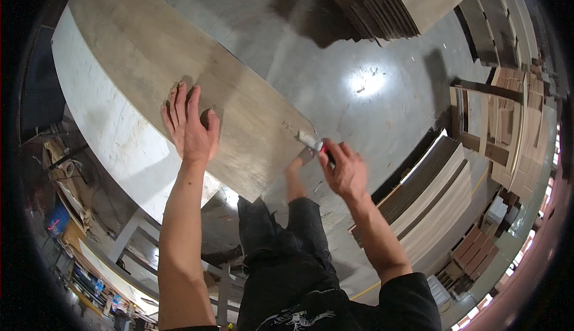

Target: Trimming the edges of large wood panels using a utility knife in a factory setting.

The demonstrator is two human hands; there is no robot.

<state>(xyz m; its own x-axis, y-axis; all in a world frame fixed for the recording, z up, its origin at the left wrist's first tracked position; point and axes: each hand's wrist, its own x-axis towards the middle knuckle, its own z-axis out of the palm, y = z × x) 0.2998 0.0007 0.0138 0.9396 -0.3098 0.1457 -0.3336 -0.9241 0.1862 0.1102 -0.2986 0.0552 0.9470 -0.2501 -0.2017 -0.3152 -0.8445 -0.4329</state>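
Note:
A long brown wood-grain panel point(143, 50) lies in front of me, running from the far left down toward my legs. On its surface my left hand point(194, 124) rests flat with the fingers spread, holding nothing. My right hand point(345, 169) is closed round a scraper-like hand tool point(310, 140) with a flat silver head and a red and black handle. The tool's head is at the panel's right edge near its close end. Small pale marks or shavings point(290, 129) show beside it on the panel. The exact kind of tool is hard to make out.
A white panel point(113, 127) lies along the left, under the brown one. Stacked boards point(433, 196) stand on the floor at the right, and another stack point(418, 8) is at the far right. Wooden racks point(508, 116) line the right side. Metal legs point(128, 235) stand at lower left.

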